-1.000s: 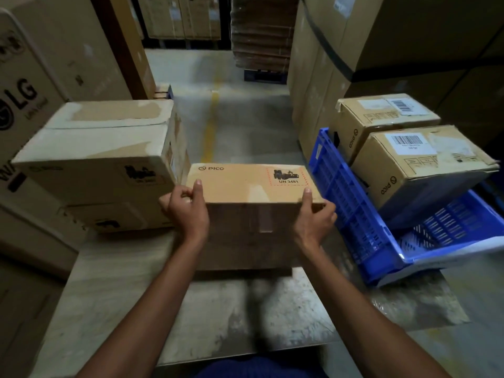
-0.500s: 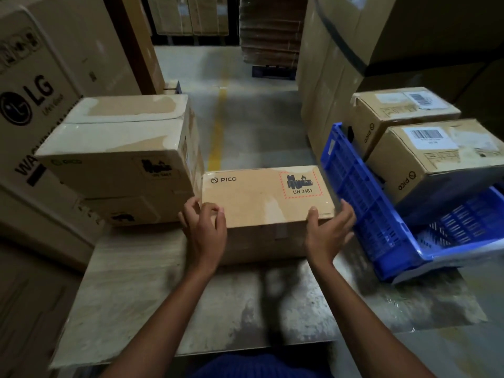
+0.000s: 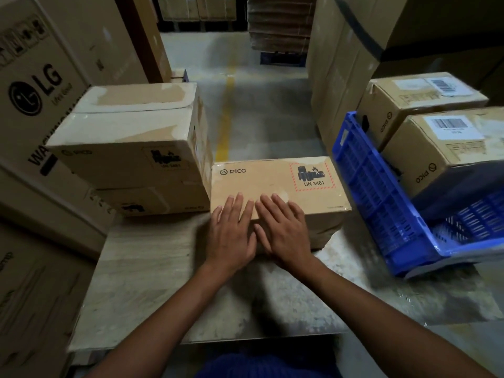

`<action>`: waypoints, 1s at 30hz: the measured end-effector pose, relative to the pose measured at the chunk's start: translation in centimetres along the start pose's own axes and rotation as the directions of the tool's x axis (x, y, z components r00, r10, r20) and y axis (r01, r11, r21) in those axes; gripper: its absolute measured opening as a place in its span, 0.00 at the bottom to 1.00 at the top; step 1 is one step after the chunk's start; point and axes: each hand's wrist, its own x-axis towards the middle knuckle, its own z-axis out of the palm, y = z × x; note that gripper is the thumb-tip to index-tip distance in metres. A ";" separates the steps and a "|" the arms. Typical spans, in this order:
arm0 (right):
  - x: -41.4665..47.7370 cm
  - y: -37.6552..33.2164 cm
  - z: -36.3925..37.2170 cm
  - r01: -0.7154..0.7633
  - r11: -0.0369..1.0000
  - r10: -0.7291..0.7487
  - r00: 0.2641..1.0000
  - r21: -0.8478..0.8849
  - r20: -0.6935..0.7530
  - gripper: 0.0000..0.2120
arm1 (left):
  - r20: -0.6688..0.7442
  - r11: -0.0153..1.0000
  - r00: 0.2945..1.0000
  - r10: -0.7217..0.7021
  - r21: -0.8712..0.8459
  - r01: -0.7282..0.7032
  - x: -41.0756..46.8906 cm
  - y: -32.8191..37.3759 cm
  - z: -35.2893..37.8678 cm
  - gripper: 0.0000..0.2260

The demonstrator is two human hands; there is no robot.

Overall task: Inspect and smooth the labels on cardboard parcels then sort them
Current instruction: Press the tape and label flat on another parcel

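Note:
A brown PICO parcel [image 3: 275,184] lies on the flat board [image 3: 152,271] in front of me, its top showing a red-bordered UN 3481 label [image 3: 313,177] at the right. My left hand [image 3: 231,227] and my right hand [image 3: 283,225] lie side by side, fingers straight, flat over the parcel's near top edge. Neither hand touches the label.
Two stacked PICO boxes [image 3: 131,148] stand touching the parcel's left side. A tilted blue crate [image 3: 381,192] at the right holds two barcode-labelled PICO boxes [image 3: 447,143]. A large LG carton [image 3: 35,88] and tall cartons line both sides; a floor aisle with a yellow line [image 3: 226,115] runs ahead.
The parcel was tipped down from standing on edge to lying flat. Both hands let go of its sides and came together flat on its top near edge.

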 end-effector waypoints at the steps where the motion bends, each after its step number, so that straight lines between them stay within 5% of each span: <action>1: 0.3 0.1 -0.1 0.008 1.000 -0.008 1.000 0.011 -0.015 0.23 | 0.002 1.000 1.000 0.015 -0.008 -0.015 0.1 -0.2 -0.3 0.28; 6: 4.7 0.7 -2.5 0.004 0.997 0.000 0.998 0.080 -0.059 0.17 | -0.115 0.994 0.992 0.048 -0.091 -0.059 3.9 -1.2 -2.7 0.16; 8: 6.2 1.2 -3.0 -0.011 0.994 0.013 1.000 0.109 -0.015 0.18 | -0.061 0.993 0.998 0.016 -0.118 -0.023 5.5 -1.6 -2.9 0.20; 13: 6.8 1.5 -2.7 -0.007 1.000 -0.002 0.912 0.021 0.410 0.36 | 0.189 0.999 0.981 -0.043 -0.013 0.046 6.1 -1.4 -1.4 0.25; 16: 7.3 1.2 -3.0 -0.006 1.000 0.000 0.880 0.011 0.475 0.39 | 0.218 0.998 0.974 -0.056 -0.007 0.059 6.6 -1.5 -1.6 0.25; 21: 8.8 3.4 -3.9 0.058 0.989 -0.114 0.881 0.134 0.459 0.25 | 0.223 0.992 0.972 -0.069 0.116 0.044 7.9 -0.3 -3.3 0.20; 24: 9.6 4.7 -4.5 -0.032 0.963 -0.105 0.867 0.266 0.487 0.21 | 0.250 0.990 0.967 -0.059 0.137 0.025 10.0 1.3 -4.1 0.19; 27: 8.1 6.1 -4.0 -0.127 0.990 0.075 0.851 0.065 0.520 0.30 | 0.321 1.000 0.947 -0.009 0.017 0.004 10.7 2.7 -2.6 0.23; 30: 7.5 6.2 -3.8 -0.124 0.992 0.096 0.827 0.013 0.554 0.32 | 0.354 0.999 0.935 -0.026 -0.008 0.031 10.5 2.9 -1.5 0.25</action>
